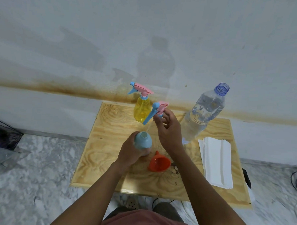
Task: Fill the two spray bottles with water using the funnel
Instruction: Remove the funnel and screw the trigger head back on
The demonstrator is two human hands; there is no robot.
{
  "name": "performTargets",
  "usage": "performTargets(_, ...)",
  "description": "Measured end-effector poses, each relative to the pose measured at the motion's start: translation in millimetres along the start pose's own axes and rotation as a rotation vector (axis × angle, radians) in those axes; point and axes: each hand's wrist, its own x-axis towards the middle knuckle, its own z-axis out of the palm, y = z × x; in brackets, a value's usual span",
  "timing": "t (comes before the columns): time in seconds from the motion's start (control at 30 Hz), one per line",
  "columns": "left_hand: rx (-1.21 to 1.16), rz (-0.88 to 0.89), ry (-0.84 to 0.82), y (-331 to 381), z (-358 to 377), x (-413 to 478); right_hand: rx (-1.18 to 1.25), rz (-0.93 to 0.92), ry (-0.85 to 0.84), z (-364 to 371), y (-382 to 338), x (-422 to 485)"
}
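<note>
Your left hand (131, 152) wraps around the blue spray bottle (143, 140), which stands on the desk (108, 132) with its neck open. Your right hand (168, 129) pinches the pink-and-blue trigger head (155, 112) in its fingertips, lifted above and just beyond the blue bottle, its thin dip tube trailing down toward the neck. The orange funnel (158, 162) lies on its side between your wrists. Beyond your right hand stands the yellow spray bottle (141, 110), capped. To the right of that hand stand the uncapped water bottle (202, 115) and a stack of paper towels (216, 162).
</note>
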Motion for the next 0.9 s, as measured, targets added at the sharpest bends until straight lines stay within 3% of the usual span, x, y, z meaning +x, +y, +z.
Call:
performTargets(0.43,-0.056,0.088,0.044,14.9,-15.0,3.4,-0.101,0.106,-0.23,8.0,11.0,0.3)
performTargets(0.9,-0.149,0.217,0.043,46.1,-35.5,-1.8,0.042,0.095,-0.29,-0.5,-17.5,13.6)
